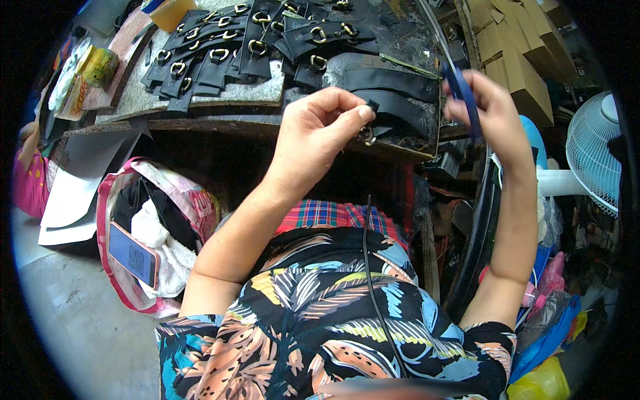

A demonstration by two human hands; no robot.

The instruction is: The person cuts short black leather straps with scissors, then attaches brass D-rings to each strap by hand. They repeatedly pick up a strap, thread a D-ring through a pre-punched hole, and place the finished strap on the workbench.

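My left hand (310, 137) is closed in a pinch at the table's near edge, thumb against forefinger, on a small black leather strap piece (373, 105). A metal ring (367, 136) shows just below the fingertips; most of the piece is hidden by the hand. Off to the right, my right hand (499, 123) is raised with its fingers around the blue handle of what look like scissors (463, 97), smeared by motion. Wide black leather bands (393, 83) lie on the table between the two hands. Farther left are several black straps (217, 67) with gold-coloured rings, overlapping in rows.
Cardboard boxes (520, 73) are stacked at the far right, above a white fan (597, 153). On the left a pink-edged bag (110, 257) holds a white cloth and a phone (133, 253). A thin green strip (410, 66) lies on the table (263, 93).
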